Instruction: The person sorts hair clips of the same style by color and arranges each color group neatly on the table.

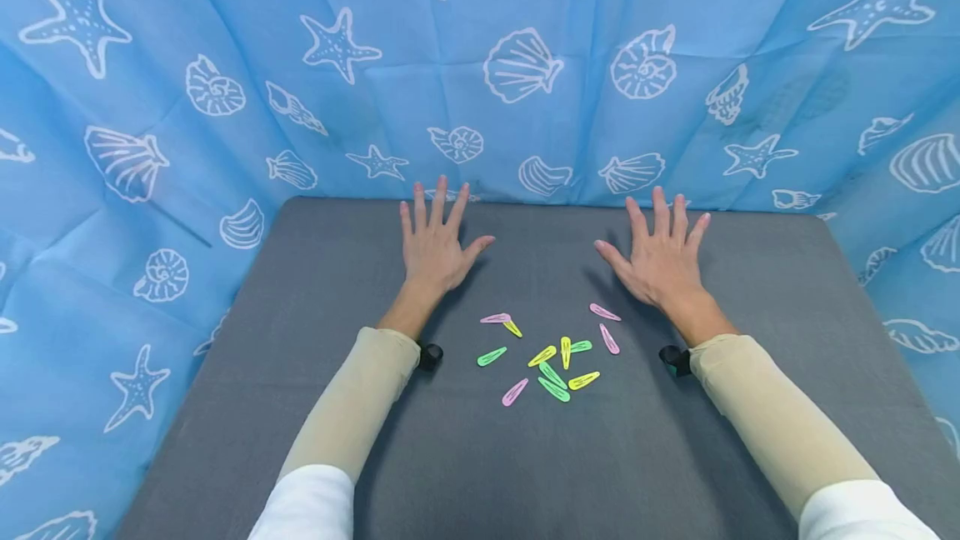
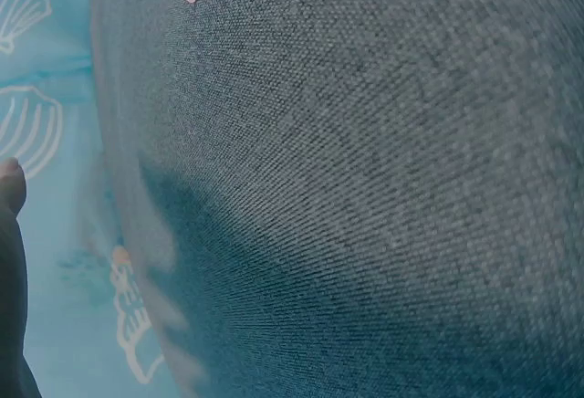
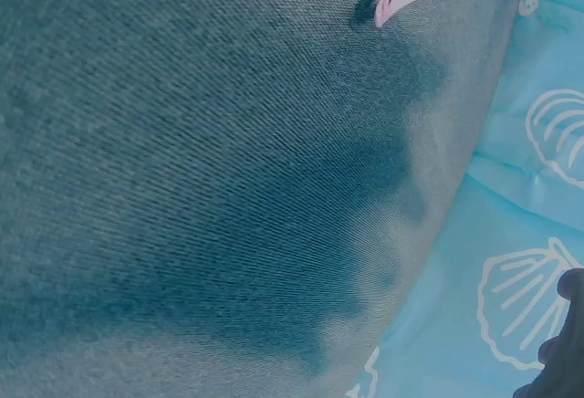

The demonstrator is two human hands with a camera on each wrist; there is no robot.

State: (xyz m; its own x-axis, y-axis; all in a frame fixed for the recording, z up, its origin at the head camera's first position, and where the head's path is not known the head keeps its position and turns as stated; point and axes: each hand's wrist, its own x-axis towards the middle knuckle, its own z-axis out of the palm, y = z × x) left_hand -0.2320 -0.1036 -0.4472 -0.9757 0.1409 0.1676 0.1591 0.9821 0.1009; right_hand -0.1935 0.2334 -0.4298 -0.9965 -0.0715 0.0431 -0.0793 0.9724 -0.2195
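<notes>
Fingers spread and holding nothing, my left hand [image 1: 433, 252] is over the far left part of the grey table. My right hand [image 1: 663, 261] is likewise spread at the far right, also holding nothing. Between and nearer than the hands lie several snap hair clips in pink, yellow and green. A pink hair clip [image 1: 604, 312] is nearest the right hand, with another pink hair clip [image 1: 609, 339] below it. Toward the left hand, a pink hair clip [image 1: 493, 318] touches a yellow hair clip [image 1: 513, 329]. Green hair clips [image 1: 553, 390] and a yellow hair clip [image 1: 583, 381] sit at the near side.
The grey cloth-covered table [image 1: 465, 473] reaches back to a blue curtain [image 1: 465, 48] printed with white shells and starfish. The curtain also hangs along the left and right sides. Dark wrist straps [image 1: 430, 357] show at both sleeves.
</notes>
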